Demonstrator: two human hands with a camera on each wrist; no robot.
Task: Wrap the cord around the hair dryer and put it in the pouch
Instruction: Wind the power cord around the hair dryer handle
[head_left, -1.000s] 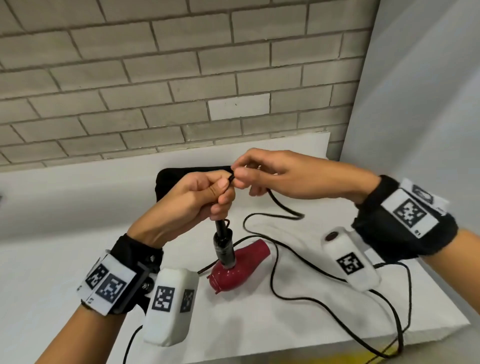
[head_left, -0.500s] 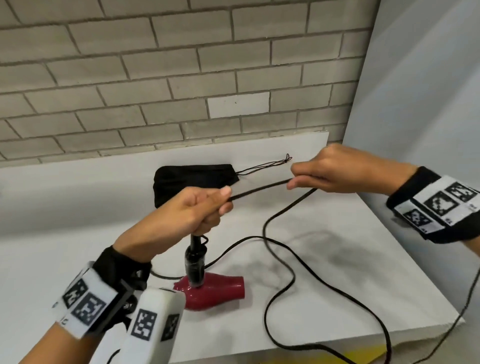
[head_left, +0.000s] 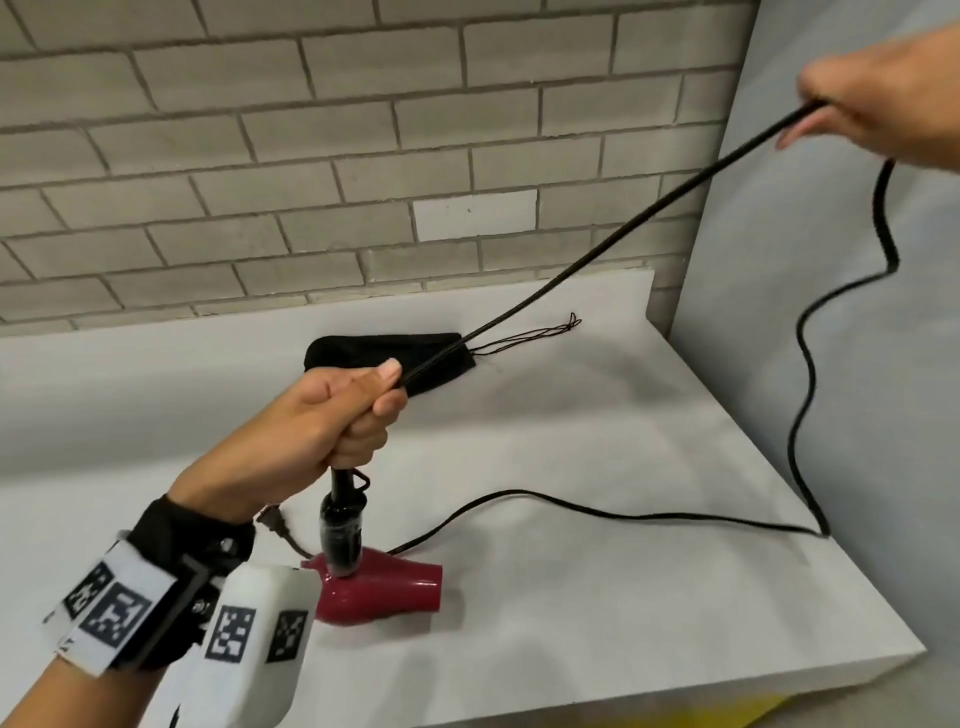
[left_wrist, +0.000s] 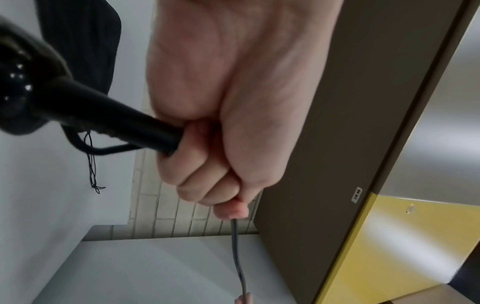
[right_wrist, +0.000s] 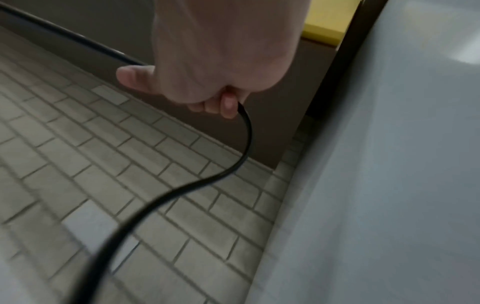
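The white desk (head_left: 597, 545) ends at a brick wall (head_left: 311, 156) at the back and a grey panel (head_left: 831, 312) on the right; its front edge and right front corner are open, and most of its right half is bare apart from a run of cord.

One hair dryer (head_left: 382, 592), red with a black handle, hangs nozzle to the right, low over the desk or touching it — the head view does not settle which. The left hand (head_left: 332, 421) is fisted round the handle's top end, thumb pressing the single black cord (head_left: 623, 228) against the forefinger. From there the cord runs taut up and right to the right hand (head_left: 878, 114), raised in front of the grey panel, which pinches it between thumb and curled fingers. Past that hand the cord drops in loose waves to the desk's right edge, then lies back across the surface toward the dryer. Its plug (head_left: 272, 525) shows just below the left wrist.

One black pouch (head_left: 374, 348) lies flat near the back wall, behind the left hand, its thin drawstring (head_left: 535, 335) trailing right, under the taut cord.
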